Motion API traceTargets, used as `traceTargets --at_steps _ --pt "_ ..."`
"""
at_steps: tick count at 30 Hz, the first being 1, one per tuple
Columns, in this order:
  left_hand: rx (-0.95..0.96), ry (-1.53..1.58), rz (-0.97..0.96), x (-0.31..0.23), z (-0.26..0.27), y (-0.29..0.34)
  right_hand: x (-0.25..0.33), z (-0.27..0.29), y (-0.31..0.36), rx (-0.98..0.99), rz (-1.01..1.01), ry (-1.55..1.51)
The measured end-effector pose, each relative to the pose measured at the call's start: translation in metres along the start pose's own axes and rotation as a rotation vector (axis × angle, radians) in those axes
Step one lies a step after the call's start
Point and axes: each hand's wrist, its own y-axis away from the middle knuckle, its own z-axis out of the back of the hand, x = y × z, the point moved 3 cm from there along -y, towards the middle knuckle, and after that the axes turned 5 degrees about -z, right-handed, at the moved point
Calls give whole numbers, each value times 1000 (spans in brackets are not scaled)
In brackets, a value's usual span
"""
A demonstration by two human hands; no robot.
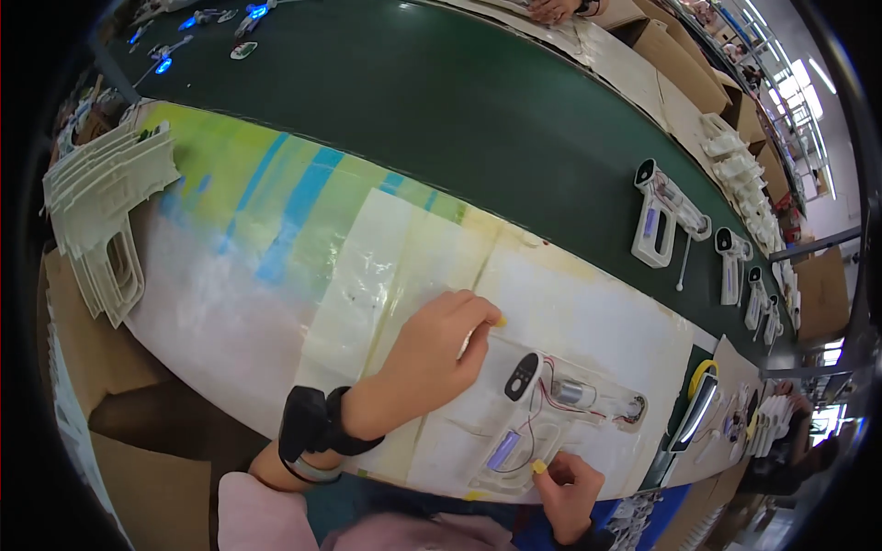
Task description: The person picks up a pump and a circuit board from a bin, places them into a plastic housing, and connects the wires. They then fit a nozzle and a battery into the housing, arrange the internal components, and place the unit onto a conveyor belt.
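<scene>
A gun-shaped translucent white housing half [551,432] lies on the pale work surface in front of me. Inside it are a silver motor [573,393], red and dark wires and a purple battery [504,450]; a black oval panel [524,375] sits at its top left. My right hand [570,491] is closed at the lower handle, a yellow-covered fingertip against its edge. Up and to the left of the housing hovers my left hand [436,349], its fingers curled in a pinch with yellow at the tip. Whatever may be between them is too small to make out.
Stacked white housing shells [110,202] stand at the left edge. Beyond the table runs a dark green conveyor [441,119] carrying several part-assembled devices [666,216] and blue-lit ones [253,16]. A yellow tape roll [702,375] lies at right. Another person's hand [554,9] is across the belt.
</scene>
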Motion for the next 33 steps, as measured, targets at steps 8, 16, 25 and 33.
traceTargets --at_steps 8,16,25,33 --pt "-141 63 -37 -23 32 -10 31 -8 -63 -54 143 103" --pt "-239 47 -23 5 39 2 92 -31 -164 -146 371 49" --pt "-231 -45 -3 14 56 -6 139 -67 -297 -230 547 137" --pt "-88 -132 -18 7 43 -2 136 -44 -344 -475 645 14"
